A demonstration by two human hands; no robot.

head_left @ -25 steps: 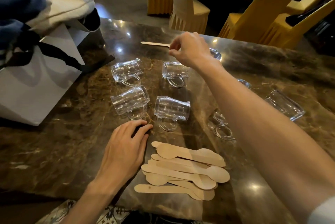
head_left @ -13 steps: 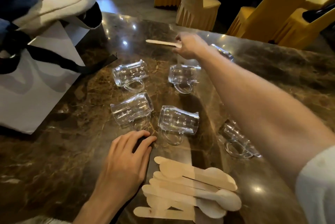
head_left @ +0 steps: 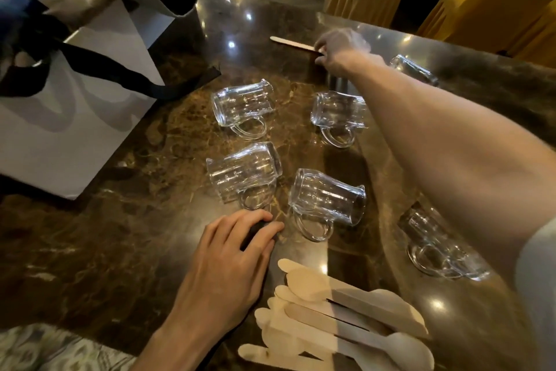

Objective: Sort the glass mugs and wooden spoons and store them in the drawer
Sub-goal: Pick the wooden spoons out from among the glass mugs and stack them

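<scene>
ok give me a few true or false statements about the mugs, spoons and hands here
1. The glass mugs stand upright. False: they lie on their sides.
2. The right hand holds one end of a lone wooden spoon. True.
3. The left hand grips a mug. False: it rests on the table, holding nothing.
4. A pile of wooden spoons lies beside the left hand. True.
</scene>
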